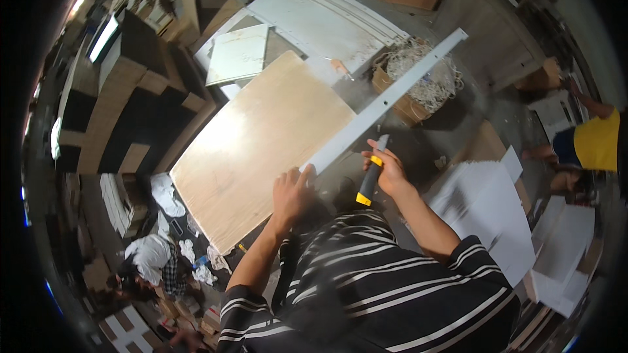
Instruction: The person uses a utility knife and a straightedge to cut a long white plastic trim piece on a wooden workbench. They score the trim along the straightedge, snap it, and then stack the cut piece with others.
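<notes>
Single head-worn fisheye view, looking steeply down, close over the plywood sheet (261, 137)

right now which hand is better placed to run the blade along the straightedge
Right. The right hand already grips the yellow-and-black utility knife beside the long grey metal straightedge. The left hand presses the straightedge's near end onto the pale plywood sheet.

The board (261, 147) lies flat before the person. The straightedge (386, 101) runs along the board's right edge, from near the person out to the far right. The left hand (292, 193) rests on the straightedge's near end. The right hand (387, 171), just right of it, holds the knife (371, 176). A box of scraps (418, 82) sits behind the straightedge. A panel (327, 19) lies behind the board. Sheets (490, 212) lie right of the person.
</notes>
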Tool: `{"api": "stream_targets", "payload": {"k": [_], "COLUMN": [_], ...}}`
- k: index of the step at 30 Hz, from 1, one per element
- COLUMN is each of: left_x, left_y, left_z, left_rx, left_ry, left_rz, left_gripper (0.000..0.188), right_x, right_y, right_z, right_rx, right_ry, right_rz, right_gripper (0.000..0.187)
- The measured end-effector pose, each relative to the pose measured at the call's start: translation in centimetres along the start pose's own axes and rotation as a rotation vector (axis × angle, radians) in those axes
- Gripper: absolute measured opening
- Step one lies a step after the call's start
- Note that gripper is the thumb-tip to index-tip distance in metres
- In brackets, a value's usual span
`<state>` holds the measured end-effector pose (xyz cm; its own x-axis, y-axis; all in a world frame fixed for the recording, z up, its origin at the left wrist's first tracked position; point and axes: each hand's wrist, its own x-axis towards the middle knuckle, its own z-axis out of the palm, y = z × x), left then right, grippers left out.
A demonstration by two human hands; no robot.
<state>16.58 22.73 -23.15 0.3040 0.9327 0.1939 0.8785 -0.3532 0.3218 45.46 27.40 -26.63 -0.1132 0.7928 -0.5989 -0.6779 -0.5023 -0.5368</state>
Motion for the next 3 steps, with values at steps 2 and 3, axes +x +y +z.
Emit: {"api": "stream_targets", "payload": {"k": [2, 3], "left_x": [-2.2, -2.4], "left_y": [-0.1, -0.4], "left_z": [-1.5, -1.9], "left_rx": [0.058, 0.073], "left_ry": [-0.056, -0.047], "left_rz": [-0.077, -0.103], "left_gripper": [0.067, 0.067], "right_x": [1.4, 2.2], "right_y": [0.5, 0.9], "right_z": [-1.7, -2.8], "right_rx": [-0.004, -0.032], "right_ry": [-0.004, -0.024], "right_rz": [0.013, 0.004], "right_gripper": [0.04, 0.042]}}
